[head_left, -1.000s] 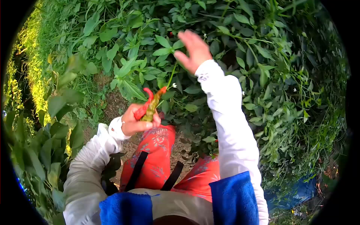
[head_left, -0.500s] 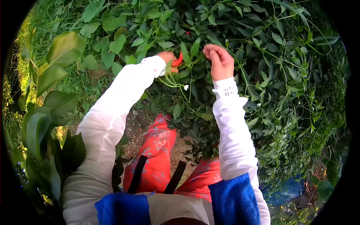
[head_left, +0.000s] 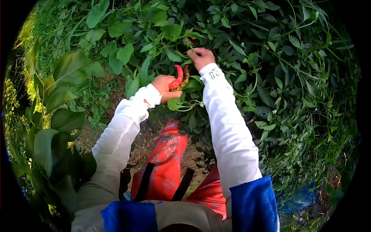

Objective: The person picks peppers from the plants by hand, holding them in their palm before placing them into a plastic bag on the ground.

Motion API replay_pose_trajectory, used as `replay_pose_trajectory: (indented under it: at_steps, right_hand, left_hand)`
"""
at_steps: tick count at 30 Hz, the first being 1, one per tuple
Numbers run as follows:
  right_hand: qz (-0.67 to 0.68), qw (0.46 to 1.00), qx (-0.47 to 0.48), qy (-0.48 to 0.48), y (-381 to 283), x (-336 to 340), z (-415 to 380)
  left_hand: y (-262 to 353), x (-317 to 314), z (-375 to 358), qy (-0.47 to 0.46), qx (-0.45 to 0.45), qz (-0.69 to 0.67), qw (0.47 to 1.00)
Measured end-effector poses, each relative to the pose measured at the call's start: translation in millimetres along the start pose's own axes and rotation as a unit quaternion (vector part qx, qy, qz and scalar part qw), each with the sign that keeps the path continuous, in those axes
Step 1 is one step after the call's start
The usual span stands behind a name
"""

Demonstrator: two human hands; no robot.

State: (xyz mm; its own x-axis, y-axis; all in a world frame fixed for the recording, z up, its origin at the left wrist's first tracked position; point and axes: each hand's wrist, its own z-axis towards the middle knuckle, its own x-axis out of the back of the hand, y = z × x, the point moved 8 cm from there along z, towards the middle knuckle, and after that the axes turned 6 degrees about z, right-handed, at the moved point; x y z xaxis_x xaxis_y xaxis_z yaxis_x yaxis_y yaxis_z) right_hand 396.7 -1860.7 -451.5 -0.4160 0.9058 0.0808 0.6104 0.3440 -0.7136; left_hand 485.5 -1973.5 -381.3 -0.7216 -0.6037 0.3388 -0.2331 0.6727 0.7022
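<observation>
My left hand (head_left: pixel 165 86) is closed around a curved red chili pepper (head_left: pixel 177 77). Beside it, in the same hand, is a mottled green-brown chili pepper (head_left: pixel 185 78) with a reddish tip. Just above and to the right, my right hand (head_left: pixel 202 58) pinches the green stem of another dark, mottled chili pepper (head_left: pixel 188 41), which points up and away from me. Leaves of the pepper plant (head_left: pixel 193 83) crowd around both hands, and whether this last pepper is still joined to the plant cannot be made out.
Dense pepper foliage (head_left: pixel 286 77) fills the front and right. Large broad leaves (head_left: pixel 58 104) rise close on the left. My legs in red patterned trousers (head_left: pixel 162 154) stand on bare soil (head_left: pixel 145 149). Something blue (head_left: pixel 299 199) lies among the plants at lower right.
My left hand has come down towards me with the red pepper, and the mottled one now shows beside it. My right hand has moved left and now pinches a pepper stem.
</observation>
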Motion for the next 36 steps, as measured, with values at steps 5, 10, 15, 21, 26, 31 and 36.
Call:
replay_pose_trajectory:
  at_steps: [5,10,15,21,26,31,36]
  right_hand:
    - [0.122,0.965,0.221,0.072,-5,46,-44]
    - [0.06,0.96,0.24,0.129,-13,42,-43]
    - [-0.087,0.96,0.235,0.122,-30,29,-44]
    - [0.064,0.977,0.155,0.128,-9,25,-4]
    - [-0.213,0.953,0.163,0.141,-41,8,27]
    - [-0.143,0.982,0.009,0.12,36,-21,111]
    - [0.73,0.68,-0.033,0.069,7,-17,102]
  left_hand:
    - [48,55,-16,0.097,0.001,-0.456,0.884]
    - [30,42,50,0.169,0.013,-0.606,0.777]
    - [35,48,91,0.153,-0.074,-0.569,0.805]
    - [-63,91,44,0.439,0.015,-0.525,0.729]
    - [-133,87,15,0.498,0.083,-0.471,0.723]
    - [-149,56,8,0.476,0.122,-0.492,0.719]
    - [-143,-20,-14,0.386,0.261,-0.591,0.658]
